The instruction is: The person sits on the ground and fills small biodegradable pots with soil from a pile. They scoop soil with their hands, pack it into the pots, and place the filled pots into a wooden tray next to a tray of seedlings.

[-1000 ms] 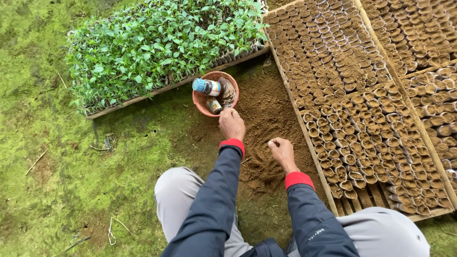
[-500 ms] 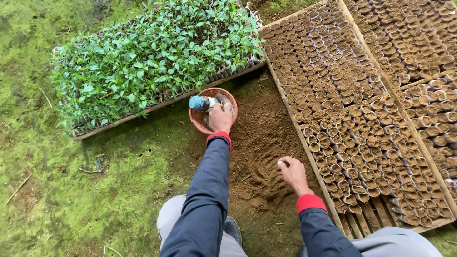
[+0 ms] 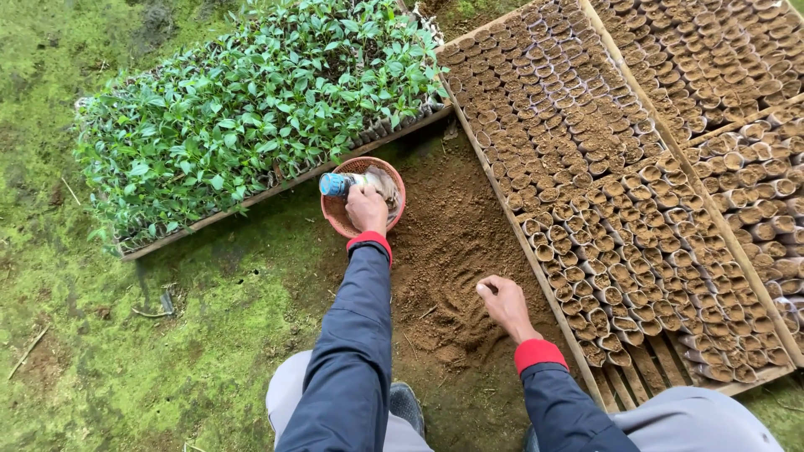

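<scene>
Left hand (image 3: pixel 366 208) in orange basket (image 3: pixel 335 219), right hand (image 3: pixel 504 305) over soil (image 3: pixel 452 243)

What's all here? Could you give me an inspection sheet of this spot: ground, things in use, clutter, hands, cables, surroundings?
Surface: mossy green ground with a patch of loose brown soil.
Things in use: a red basket holding a blue-capped bottle.
Clutter: twigs on the moss.
Hands: left hand reaches into the basket at the bottle; whether it grips, unclear. Right hand, loosely closed, is over the soil.
Cables: nothing seen.
Surroundings: leafy seedling tray; wooden frames of soil-filled pots.
</scene>
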